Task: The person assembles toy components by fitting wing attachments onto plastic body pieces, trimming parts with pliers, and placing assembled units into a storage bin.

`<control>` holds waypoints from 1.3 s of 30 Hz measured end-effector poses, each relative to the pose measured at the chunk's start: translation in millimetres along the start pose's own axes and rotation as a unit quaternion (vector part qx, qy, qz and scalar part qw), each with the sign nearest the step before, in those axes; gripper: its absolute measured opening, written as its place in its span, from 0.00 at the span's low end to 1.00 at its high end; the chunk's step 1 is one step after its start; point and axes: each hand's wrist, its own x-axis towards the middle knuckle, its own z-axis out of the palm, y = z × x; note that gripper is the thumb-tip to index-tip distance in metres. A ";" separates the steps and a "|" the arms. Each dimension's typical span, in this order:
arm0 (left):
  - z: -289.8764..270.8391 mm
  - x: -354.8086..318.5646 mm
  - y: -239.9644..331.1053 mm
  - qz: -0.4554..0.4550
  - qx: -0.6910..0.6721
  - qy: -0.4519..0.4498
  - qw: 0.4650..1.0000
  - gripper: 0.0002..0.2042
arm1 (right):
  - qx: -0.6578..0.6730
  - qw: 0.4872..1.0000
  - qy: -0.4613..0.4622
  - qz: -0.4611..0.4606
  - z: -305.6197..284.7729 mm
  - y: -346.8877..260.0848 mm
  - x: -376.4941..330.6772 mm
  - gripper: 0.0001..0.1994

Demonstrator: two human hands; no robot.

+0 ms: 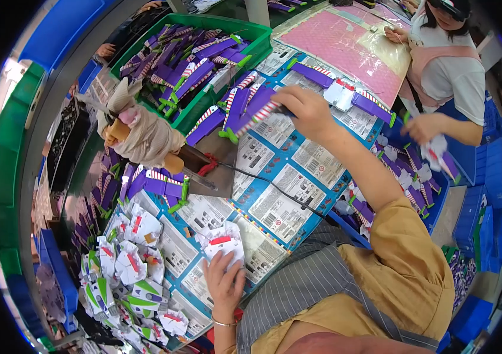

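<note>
My left hand lies at the table's near edge, its fingers on a white plastic toy part with a red piece in it. Farther forward, my right hand is closed on the end of a purple toy wing with red-and-white stripes and a green tip. Loose wings lie left of that one. More wings sit nearer to me, and a heap of white and green toy parts is at the left. Right of my right hand lies a white part with a wing on each side.
A cloth-wrapped fixture rises at the left, with a black cable crossing the printed sheets. Behind stands a green crate heaped with wings. At the right, a person holds a white-and-purple piece over a blue bin.
</note>
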 end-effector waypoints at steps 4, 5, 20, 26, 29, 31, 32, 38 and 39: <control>-0.8 28.9 27.2 -0.074 -0.173 0.140 0.972 0.12 | 0.130 0.981 -0.054 -0.132 -44.9 -56.1 -38.1 0.12; -0.8 43.9 39.2 -0.130 -0.256 0.119 0.951 0.13 | 0.148 0.974 -0.075 -0.156 -54.6 -79.3 -45.9 0.12; 28.7 48.3 54.7 -0.058 -0.328 0.024 0.943 0.14 | 0.634 0.678 -0.220 0.300 -68.7 -151.1 -79.3 0.15; 11.4 24.8 -13.2 -0.223 -0.076 0.241 0.942 0.31 | 0.210 0.936 -0.280 -0.029 -52.7 -151.7 -77.7 0.14; 16.8 25.7 -6.5 -0.289 -0.331 0.192 0.878 0.33 | 0.251 0.928 -0.270 -0.052 -27.4 -169.9 -91.2 0.09; 22.8 21.9 -0.5 -0.310 -0.431 0.145 0.835 0.30 | 0.247 0.927 -0.271 -0.073 -23.2 -170.7 -84.9 0.08; 23.7 18.9 -0.2 -0.314 -0.475 0.128 0.812 0.30 | 0.244 0.928 -0.261 -0.108 -20.1 -170.0 -80.3 0.08; 19.6 19.4 12.8 -0.276 -0.513 0.123 0.803 0.29 | 0.258 0.918 -0.248 -0.170 -21.3 -163.6 -63.5 0.09; 18.7 18.1 11.1 -0.278 -0.515 0.125 0.801 0.29 | 0.310 0.901 -0.289 -0.090 -23.3 -162.5 -61.3 0.11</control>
